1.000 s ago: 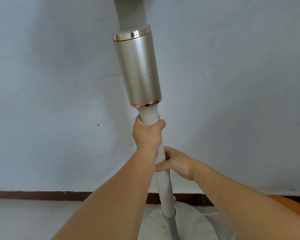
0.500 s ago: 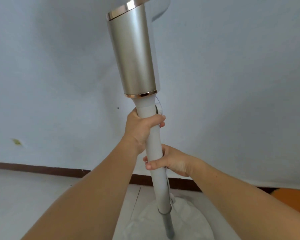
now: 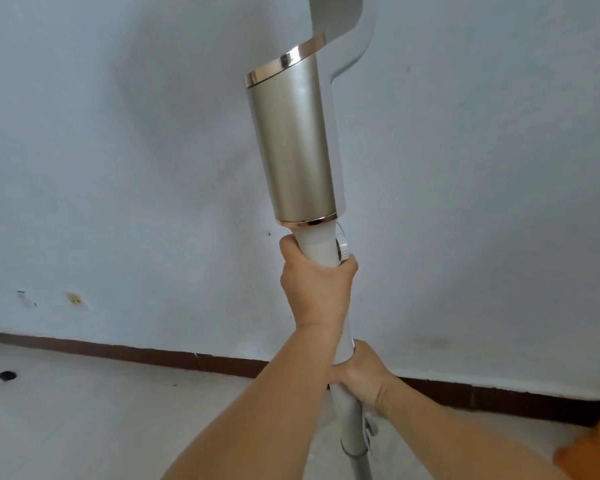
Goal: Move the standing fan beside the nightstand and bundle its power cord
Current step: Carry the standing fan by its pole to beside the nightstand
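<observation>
Against the far side of the room: one pale grey-blue wall (image 3: 118, 168), scuffed, with a small yellowish stain low on the left and a dark speck near the middle. Along its foot, a dark brown skirting board (image 3: 136, 353). Below that, a light floor (image 3: 84, 417) with one small black mark at the left.

Item, standing fan (image 3: 293, 147): held in front of the wall, tilted, its top leaning leftward in view. Only the stem shows; head and base are out of view. Parts, largest first: a champagne-gold cylindrical housing with a copper-coloured band at each end; a white neck rising from the housing to the top edge of view; a white pole (image 3: 321, 252) running down below the housing; a narrower grey lower tube at the bottom edge; a small ribbed white knob (image 3: 344, 250) on the pole's right side, just under the housing.

Item, left hand (image 3: 314, 289): wrapped round the pole directly under the housing, fingers curled tight about it, forefinger touching the knob.

Item, right hand (image 3: 364, 375): lower on the same pole, fingers closed round it from the right.

Item, orange object (image 3: 596, 448): bottom right corner, blurred, kind not discernible.

Power cord: not identifiable.
</observation>
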Demonstrator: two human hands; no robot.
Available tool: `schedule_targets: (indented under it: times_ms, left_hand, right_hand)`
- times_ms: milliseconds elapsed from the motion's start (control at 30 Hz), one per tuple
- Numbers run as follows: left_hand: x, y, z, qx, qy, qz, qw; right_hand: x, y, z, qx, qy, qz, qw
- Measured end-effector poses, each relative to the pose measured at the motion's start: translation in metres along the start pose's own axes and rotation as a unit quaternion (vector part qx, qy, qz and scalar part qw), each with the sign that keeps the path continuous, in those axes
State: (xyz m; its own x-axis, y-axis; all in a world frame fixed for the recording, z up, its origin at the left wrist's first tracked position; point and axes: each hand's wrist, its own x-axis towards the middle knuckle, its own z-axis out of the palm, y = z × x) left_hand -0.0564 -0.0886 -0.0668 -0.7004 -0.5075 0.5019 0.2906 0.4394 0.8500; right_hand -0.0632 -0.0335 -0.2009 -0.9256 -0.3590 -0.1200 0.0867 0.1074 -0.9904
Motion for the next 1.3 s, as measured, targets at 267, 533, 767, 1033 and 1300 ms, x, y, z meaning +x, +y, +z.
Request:
schedule_targets:
  times_ms: [267, 533, 767, 1033, 1300]
  left_hand:
    - [0.032, -0.013, -0.053, 0.005, -0.019, -0.040, 0.999]
    - [0.073, 0.030, -0.132, -0.038, 0.015, -0.133, 0.990]
    - [0.141, 0.127, -0.226, -0.066, 0.079, -0.194, 0.976]
    - [0.220, 0.241, -0.351, -0.087, 0.145, -0.213, 0.962]
    - [0.290, 0.322, -0.481, -0.083, 0.246, -0.154, 0.953]
  right_hand:
    - [-0.006, -0.031, 0.047, 0.027, 0.023, 0.034, 0.999]
    - [-0.037, -0.102, 0.092, 0.013, 0.037, 0.054, 0.998]
    - [-0.069, -0.238, 0.136, -0.109, 0.008, 0.055, 0.992]
    - [-0.090, -0.403, 0.211, -0.217, -0.033, 0.007, 0.976]
    - [-0.094, -0.544, 0.319, -0.285, -0.051, -0.089, 0.953]
